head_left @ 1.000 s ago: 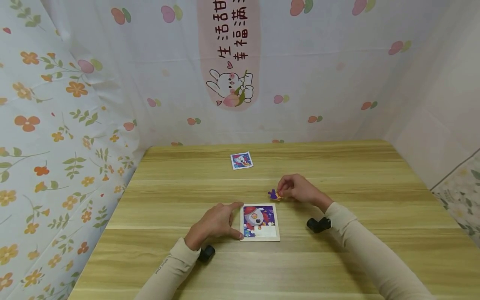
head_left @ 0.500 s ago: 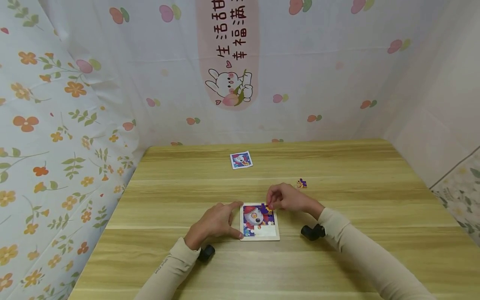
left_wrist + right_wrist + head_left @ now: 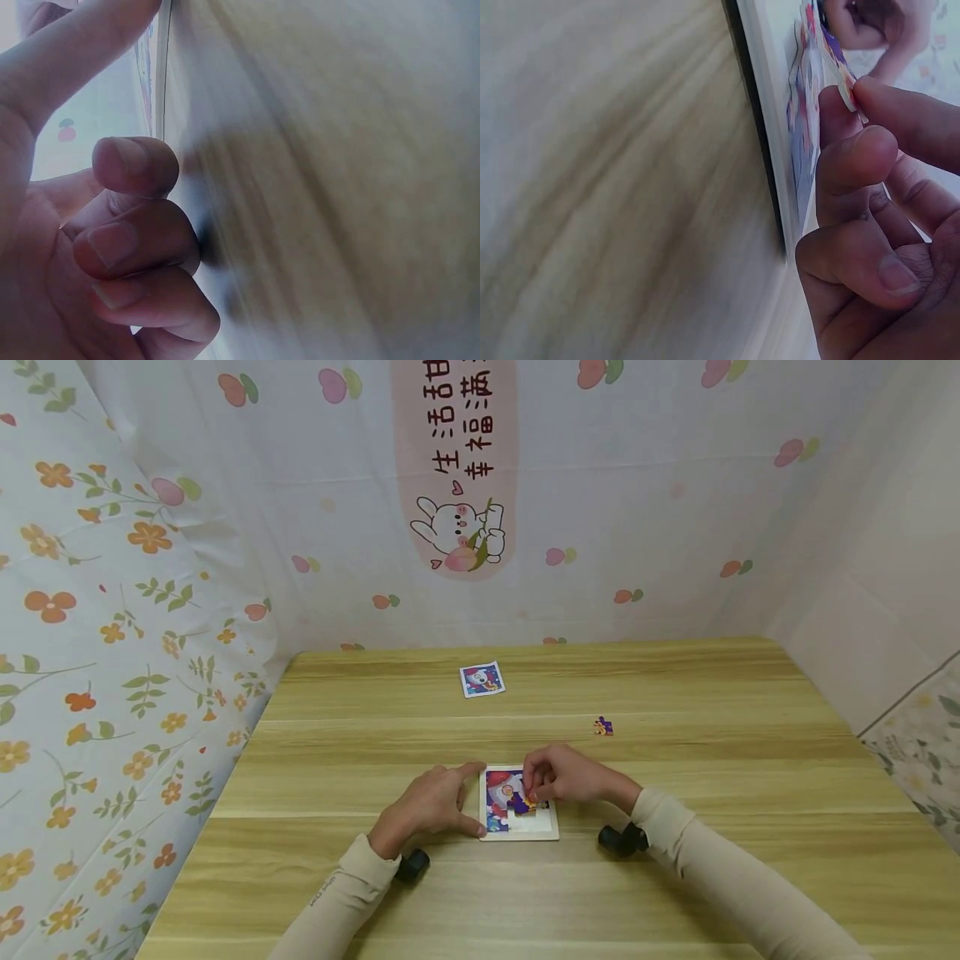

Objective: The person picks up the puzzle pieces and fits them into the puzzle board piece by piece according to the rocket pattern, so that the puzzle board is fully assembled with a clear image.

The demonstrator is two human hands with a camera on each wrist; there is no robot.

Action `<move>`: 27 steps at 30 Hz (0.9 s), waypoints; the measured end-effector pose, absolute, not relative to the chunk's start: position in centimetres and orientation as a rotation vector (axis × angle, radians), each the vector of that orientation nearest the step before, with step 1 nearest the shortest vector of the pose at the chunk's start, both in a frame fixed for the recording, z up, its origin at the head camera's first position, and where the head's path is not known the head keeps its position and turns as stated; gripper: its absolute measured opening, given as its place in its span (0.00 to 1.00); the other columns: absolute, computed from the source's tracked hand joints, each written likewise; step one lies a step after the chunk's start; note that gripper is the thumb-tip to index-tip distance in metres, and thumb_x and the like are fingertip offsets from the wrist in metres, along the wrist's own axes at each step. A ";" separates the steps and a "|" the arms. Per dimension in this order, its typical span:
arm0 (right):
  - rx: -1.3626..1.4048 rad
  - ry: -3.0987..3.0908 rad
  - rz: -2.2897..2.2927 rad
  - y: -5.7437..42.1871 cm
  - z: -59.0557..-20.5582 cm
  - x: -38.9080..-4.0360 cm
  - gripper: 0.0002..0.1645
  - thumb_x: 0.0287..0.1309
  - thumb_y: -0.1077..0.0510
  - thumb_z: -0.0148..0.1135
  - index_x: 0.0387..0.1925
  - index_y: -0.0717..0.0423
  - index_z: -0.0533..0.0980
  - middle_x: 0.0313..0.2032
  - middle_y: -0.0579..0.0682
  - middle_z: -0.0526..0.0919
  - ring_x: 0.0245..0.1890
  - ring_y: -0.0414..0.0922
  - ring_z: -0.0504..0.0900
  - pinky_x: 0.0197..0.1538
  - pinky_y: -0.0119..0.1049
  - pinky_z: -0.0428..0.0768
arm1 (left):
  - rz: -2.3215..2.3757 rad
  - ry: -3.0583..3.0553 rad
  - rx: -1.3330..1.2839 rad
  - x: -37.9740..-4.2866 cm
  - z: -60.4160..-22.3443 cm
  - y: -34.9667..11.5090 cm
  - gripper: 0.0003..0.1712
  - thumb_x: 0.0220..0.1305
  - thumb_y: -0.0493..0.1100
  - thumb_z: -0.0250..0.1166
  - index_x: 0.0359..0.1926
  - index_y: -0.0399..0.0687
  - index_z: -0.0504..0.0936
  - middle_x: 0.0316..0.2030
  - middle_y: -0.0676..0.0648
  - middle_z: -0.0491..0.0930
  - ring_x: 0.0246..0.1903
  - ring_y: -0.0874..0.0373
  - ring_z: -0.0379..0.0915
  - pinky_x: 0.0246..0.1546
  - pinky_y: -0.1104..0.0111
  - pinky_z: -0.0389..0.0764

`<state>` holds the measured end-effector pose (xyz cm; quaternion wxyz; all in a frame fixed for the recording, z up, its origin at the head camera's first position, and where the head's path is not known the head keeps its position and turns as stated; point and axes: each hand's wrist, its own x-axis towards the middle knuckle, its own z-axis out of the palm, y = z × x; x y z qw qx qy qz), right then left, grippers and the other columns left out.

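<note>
A square puzzle board (image 3: pixel 556 834) with a pale rim lies on the table, partly filled with a picture of a white face with red hair. At its left side my left hand (image 3: pixel 429 802) touches the upper and lower corners with spread index finger and thumb. My right hand (image 3: pixel 566 777) pinches a purple and orange puzzle piece (image 3: pixel 519 804) between thumb and fingertip, over the board. In the right wrist view that puzzle piece (image 3: pixel 838 64) is tilted, above the picture. The left wrist view shows my other left fingers (image 3: pixel 131 169) bent beside the board.
Another purple and orange puzzle piece (image 3: pixel 603 727) lies behind and to the right of the board. A small picture card (image 3: pixel 482 679) lies near the back of the wooden table (image 3: pixel 360 693). A printed cloth (image 3: pixel 322 510) hangs behind the table.
My right hand has brought the puzzle piece from behind the board's right side, toward me and leftward, over the board. This uncovered the other piece. My left hand has stayed put.
</note>
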<state>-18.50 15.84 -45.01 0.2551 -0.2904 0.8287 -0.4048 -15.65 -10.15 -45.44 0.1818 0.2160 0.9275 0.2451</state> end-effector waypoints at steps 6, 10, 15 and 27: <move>-0.842 2.241 -1.086 15.4 -45.0 -17.9 0.05 0.58 0.69 0.66 0.31 0.57 0.79 0.29 0.47 0.81 0.28 0.37 0.74 0.32 0.28 0.73 | 0.682 2.617 0.610 -15.7 -45.3 -10.2 0.54 0.43 0.57 0.83 0.70 0.48 0.70 0.15 0.57 0.67 0.15 0.64 0.60 0.18 0.70 0.58; -0.853 2.260 -1.071 15.1 -44.9 -17.4 0.06 0.58 0.68 0.67 0.30 0.56 0.79 0.28 0.46 0.81 0.28 0.38 0.74 0.32 0.28 0.74 | 0.683 2.615 0.600 -15.6 -45.2 -10.2 0.54 0.43 0.56 0.83 0.71 0.48 0.70 0.15 0.56 0.67 0.16 0.64 0.61 0.18 0.70 0.58; -0.847 2.295 -1.046 14.8 -45.0 -17.0 0.07 0.57 0.68 0.68 0.29 0.55 0.79 0.26 0.44 0.79 0.26 0.37 0.73 0.31 0.28 0.73 | 0.682 2.615 0.597 -15.7 -45.1 -10.1 0.54 0.43 0.56 0.83 0.70 0.49 0.70 0.16 0.56 0.68 0.16 0.63 0.62 0.18 0.70 0.59; -0.902 2.374 -0.979 14.4 -45.3 -16.2 0.09 0.55 0.68 0.69 0.27 0.53 0.79 0.23 0.41 0.79 0.24 0.32 0.73 0.28 0.26 0.73 | 0.643 2.655 0.651 -15.7 -45.1 -10.0 0.53 0.41 0.56 0.84 0.68 0.46 0.72 0.17 0.56 0.68 0.17 0.64 0.62 0.19 0.70 0.60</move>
